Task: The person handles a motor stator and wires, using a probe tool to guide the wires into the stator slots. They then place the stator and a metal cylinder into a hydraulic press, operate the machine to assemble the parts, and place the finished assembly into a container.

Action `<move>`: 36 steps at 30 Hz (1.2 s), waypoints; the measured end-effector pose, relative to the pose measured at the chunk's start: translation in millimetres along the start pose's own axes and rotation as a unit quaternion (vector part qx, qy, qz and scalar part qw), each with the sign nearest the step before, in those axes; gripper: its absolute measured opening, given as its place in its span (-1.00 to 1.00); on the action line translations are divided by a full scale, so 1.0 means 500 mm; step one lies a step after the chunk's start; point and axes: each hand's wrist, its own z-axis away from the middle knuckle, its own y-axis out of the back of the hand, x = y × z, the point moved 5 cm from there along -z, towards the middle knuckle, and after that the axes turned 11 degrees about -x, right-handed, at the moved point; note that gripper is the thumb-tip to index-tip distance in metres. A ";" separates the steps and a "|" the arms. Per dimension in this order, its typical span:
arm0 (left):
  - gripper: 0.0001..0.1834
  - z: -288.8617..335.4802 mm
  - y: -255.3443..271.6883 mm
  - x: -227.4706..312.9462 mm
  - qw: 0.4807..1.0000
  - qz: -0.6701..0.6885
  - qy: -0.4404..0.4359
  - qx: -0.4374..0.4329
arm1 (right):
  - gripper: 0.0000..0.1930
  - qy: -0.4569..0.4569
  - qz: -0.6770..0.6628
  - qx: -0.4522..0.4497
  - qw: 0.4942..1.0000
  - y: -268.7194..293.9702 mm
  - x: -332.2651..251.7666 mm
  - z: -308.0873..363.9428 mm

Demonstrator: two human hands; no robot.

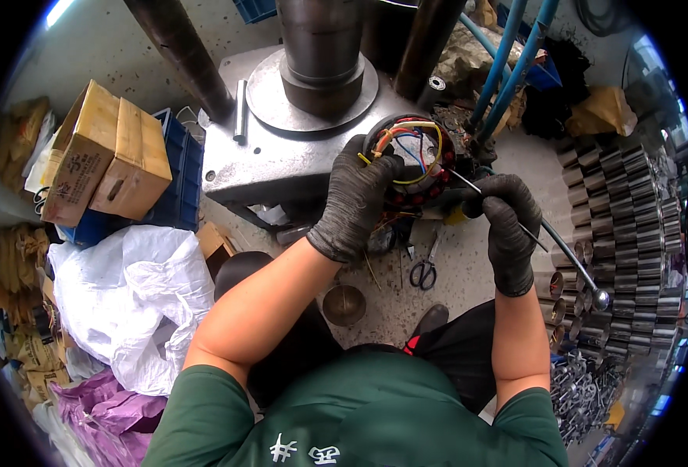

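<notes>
My left hand [362,191], in a dark grey knitted glove, grips the near left side of a round motor stator [415,191]. The stator has a black and red ring, and yellow, red, blue and white wires [411,142] loop across its opening. It is held at the right front corner of a metal press table. My right hand [509,222], gloved alike, is closed round a thin metal rod [465,181]. The rod's far tip meets the stator's right edge, and its other end sticks out below my fist. My fingers hide the rod's middle.
A press column [320,70] stands on the metal table [270,175]. A ball-ended lever [577,265] slants past my right hand. Stacked metal cylinders [624,226] line the right. Scissors [424,272] and a bowl [344,304] lie below. Cardboard boxes [130,159] and white sacks [130,292] sit left.
</notes>
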 end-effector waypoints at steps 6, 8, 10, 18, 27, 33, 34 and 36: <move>-0.61 0.005 -0.002 0.002 1.000 -0.009 0.018 -0.015 | -0.72 0.011 -0.178 -0.069 0.982 -0.010 -0.018 -0.012; -0.60 0.004 -0.004 -0.002 0.999 0.019 0.037 -0.034 | -0.71 0.018 -0.128 -0.021 0.991 0.016 -0.011 -0.007; -0.59 0.002 -0.008 -0.001 0.997 0.035 0.039 -0.049 | -0.73 0.020 -0.094 0.018 0.995 0.036 -0.006 -0.005; -0.59 0.010 -0.026 0.011 0.997 0.015 0.002 -0.074 | -0.79 -0.018 -0.034 0.001 0.999 0.015 -0.012 -0.003; -0.55 0.003 -0.014 -0.008 0.993 -0.096 0.016 -0.071 | -0.81 -0.062 0.035 -0.010 0.997 0.019 -0.018 0.000; -0.57 0.000 -0.011 -0.005 0.995 -0.074 0.040 -0.057 | -0.82 -0.072 0.027 -0.016 0.997 0.010 -0.018 -0.002; -0.58 -0.003 -0.004 -0.010 0.995 -0.077 0.045 -0.055 | -0.83 -0.062 0.059 -0.030 0.996 0.008 -0.020 -0.002; -0.60 -0.001 0.005 -0.014 0.994 -0.086 0.048 -0.050 | -0.82 -0.050 0.105 -0.033 0.993 0.000 -0.021 -0.001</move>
